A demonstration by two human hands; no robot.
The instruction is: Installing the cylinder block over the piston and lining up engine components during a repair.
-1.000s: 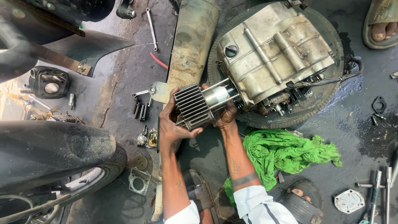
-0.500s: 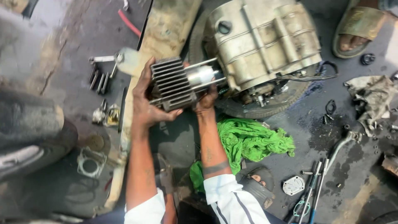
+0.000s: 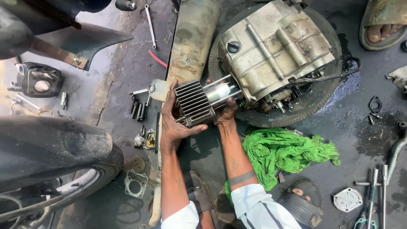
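Head view: your left hand [image 3: 174, 121] and right hand [image 3: 227, 112] still clasp the finned cylinder [image 3: 194, 103], unmoved on its studs against the engine case [image 3: 275, 46].

No packages, labels, signs, screens — as far as visible.

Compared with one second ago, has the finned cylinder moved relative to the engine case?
No. The finned cylinder stays held beside the engine case, left hand and right hand gripping it; only the camera shifted.
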